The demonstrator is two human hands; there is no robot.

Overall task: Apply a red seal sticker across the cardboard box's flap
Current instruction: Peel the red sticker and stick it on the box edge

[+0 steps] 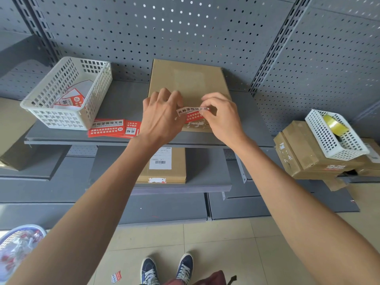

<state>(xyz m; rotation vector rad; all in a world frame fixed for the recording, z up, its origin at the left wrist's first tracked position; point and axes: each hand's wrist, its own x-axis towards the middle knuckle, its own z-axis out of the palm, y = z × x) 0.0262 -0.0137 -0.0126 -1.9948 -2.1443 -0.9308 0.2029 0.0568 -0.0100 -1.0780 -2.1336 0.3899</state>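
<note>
A flat cardboard box (187, 81) lies on the grey shelf, its near edge showing torn white remnants of an older sticker. A red and white seal sticker (192, 114) is stretched just above that near edge. My left hand (162, 116) pinches the sticker's left end and my right hand (221, 116) pinches its right end. Whether the sticker touches the box cannot be told; fingers hide both ends.
A stack of red seal stickers (113, 129) lies on the shelf (133, 99) left of the box. A white basket (67, 93) with sticker backings stands further left. Right: stacked cartons (304, 157) under a white basket holding a tape roll (334, 125). Another box (164, 167) sits one shelf lower.
</note>
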